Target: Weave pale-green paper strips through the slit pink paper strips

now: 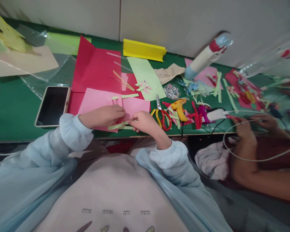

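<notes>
My left hand point(106, 115) is closed, its curled fingers on a small piece of crossed pink paper strips point(119, 101); its fingertips are partly hidden. A light green paper strip point(129, 96) passes through the pink strips above that hand. Close beside it, my right hand point(145, 122) pinches the end of another green paper strip point(118, 126) between thumb and finger. Both hands are over a pink paper sheet point(93, 100) near the table's front edge. Scissors point(162, 116) with red and yellow handles lie just right of my right hand.
A phone point(53, 106) lies at left, near a red folded sheet point(94, 71). Right of the scissors are a yellow glue gun point(180, 109), a dish of googly eyes point(172, 91) and a standing bottle point(203, 58). Another person's hands point(244, 129) work at far right, beside a white cable point(226, 145).
</notes>
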Tool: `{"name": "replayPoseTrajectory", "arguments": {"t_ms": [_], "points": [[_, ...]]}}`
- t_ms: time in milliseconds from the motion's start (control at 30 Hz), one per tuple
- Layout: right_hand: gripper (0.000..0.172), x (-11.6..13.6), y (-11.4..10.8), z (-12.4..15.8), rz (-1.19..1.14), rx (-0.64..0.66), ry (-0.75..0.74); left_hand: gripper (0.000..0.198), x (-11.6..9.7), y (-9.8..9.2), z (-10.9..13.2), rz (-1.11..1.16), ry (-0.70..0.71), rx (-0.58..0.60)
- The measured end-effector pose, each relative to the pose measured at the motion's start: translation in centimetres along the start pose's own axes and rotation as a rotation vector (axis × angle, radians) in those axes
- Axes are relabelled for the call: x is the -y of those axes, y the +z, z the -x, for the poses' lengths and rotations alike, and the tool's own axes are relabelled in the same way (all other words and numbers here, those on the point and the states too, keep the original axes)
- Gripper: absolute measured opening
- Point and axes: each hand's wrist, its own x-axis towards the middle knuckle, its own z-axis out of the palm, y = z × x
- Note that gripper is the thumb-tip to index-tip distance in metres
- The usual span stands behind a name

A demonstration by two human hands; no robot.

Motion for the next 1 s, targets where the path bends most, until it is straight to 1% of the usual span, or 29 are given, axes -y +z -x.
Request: {"name": "replayPoseTrajectory", "arguments": {"t_ms": [267, 400, 500, 600, 700, 833, 1000], "points": [[0.024, 0.29, -0.20, -0.44, -0.025, 0.019, 0.008, 0.031, 0.11, 0.04, -0.06, 0.007, 0.009, -0.003], [0.025, 0.52, -0.36, -0.47, 0.044, 0.027, -0.014, 0.032, 0.04, -0.13, -0.09, 0.033, 0.032, -0.025], [0.025, 0.75, -0.48, -0.36, 0.095, 0.003, -0.033, 0.034, 0.08, -0.10, -0.11, 0.039, 0.060, -0.039], [0.026, 0.82, -0.47, -0.26, 0.111, -0.011, -0.041, 0.032, 0.12, -0.04, -0.12, 0.039, 0.058, -0.047], [0.028, 0.69, -0.36, -0.19, 0.094, 0.030, -0.047, 0.026, 0.05, -0.06, -0.10, 0.045, 0.037, -0.034], [0.024, 0.43, -0.26, -0.03, 0.046, 0.103, -0.046, 0.025, -0.07, -0.06, -0.04, 0.074, 0.033, -0.026], [0.024, 0.26, -0.21, 0.04, 0.037, 0.108, -0.051, 0.026, -0.13, -0.09, -0.05, 0.082, 0.029, -0.026]]}}
